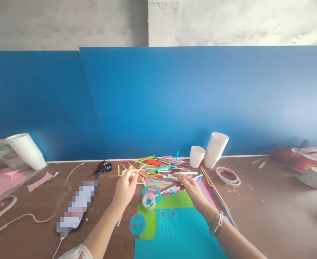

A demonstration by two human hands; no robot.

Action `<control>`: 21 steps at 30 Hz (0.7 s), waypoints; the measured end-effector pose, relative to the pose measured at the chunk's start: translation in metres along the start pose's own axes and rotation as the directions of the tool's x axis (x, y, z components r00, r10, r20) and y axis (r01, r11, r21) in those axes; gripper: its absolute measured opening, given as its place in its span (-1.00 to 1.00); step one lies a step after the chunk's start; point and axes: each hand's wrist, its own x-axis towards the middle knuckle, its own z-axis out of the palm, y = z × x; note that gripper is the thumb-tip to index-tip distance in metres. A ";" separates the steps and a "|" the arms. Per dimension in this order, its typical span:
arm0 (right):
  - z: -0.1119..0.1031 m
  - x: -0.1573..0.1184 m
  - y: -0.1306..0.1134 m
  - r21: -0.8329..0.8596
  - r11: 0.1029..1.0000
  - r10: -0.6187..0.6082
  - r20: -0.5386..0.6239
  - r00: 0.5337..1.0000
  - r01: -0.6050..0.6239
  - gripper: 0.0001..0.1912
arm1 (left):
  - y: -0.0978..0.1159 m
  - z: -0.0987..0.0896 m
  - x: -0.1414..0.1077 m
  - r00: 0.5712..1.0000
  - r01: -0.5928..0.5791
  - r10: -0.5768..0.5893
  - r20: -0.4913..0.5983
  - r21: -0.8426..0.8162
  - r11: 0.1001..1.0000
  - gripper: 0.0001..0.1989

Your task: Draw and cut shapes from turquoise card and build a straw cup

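My left hand (126, 182) is above the left side of a heap of colourful thin sticks and straws (154, 169). Its thumb and fingers are pinched together, and what they hold, if anything, cannot be made out. My right hand (188, 182), with bracelets on the wrist, reaches over the heap's right side. Its fingers stretch left, the tips close to a white pen (166, 176) among the sticks; contact is unclear. Below the hands lie a roll of clear tape (149, 201), a blue paper disc (137, 224) with drawing, green paper (147, 212) and a blue sheet (180, 235) with drawn hearts and loops.
White paper cups (197, 157) and a taller cup stack (216, 150) stand against the blue partition (174, 100). To the left lie keys (104, 167), a phone (77, 208) on a cable and a tilted cup stack (27, 151). A white ring (228, 176) lies right.
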 end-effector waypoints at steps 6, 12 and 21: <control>-0.014 0.012 0.022 -0.146 0.987 -0.067 0.007 0.998 0.067 -0.62 | -0.009 -0.010 0.006 1.000 0.007 -0.008 0.012 0.053 0.999 -0.78; -0.029 0.022 0.027 -0.226 0.973 -0.054 -0.037 0.998 0.045 -0.61 | 0.000 -0.002 0.000 0.985 -0.064 0.057 0.162 0.040 0.997 -0.79; -0.002 0.025 0.038 -0.553 0.797 -0.190 0.150 0.970 0.242 -0.65 | 0.056 0.029 -0.055 0.736 -0.441 0.343 0.584 0.029 0.897 -0.61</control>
